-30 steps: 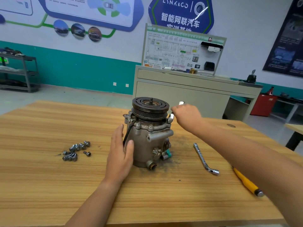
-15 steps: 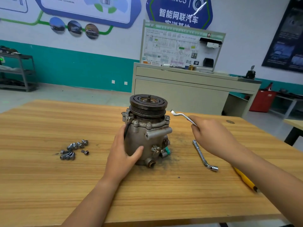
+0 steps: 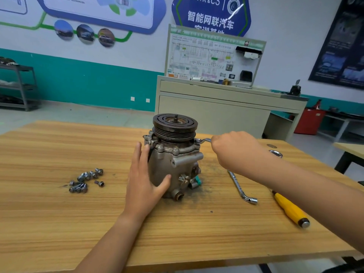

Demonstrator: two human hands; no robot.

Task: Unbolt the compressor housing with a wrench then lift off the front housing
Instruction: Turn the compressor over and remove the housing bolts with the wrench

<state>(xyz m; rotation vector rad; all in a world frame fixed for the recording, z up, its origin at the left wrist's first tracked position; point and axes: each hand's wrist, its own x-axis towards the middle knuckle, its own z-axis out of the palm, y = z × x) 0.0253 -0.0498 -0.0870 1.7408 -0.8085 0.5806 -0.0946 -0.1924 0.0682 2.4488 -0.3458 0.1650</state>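
While the compressor (image 3: 173, 160) is steadied by the flat left hand (image 3: 144, 180), the wrench (image 3: 203, 140), reaching left onto a flange bolt, is gripped by the right hand (image 3: 234, 150).

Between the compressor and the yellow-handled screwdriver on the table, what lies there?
An L-shaped socket wrench lies there, touching neither the compressor nor the screwdriver; the head view shows it.
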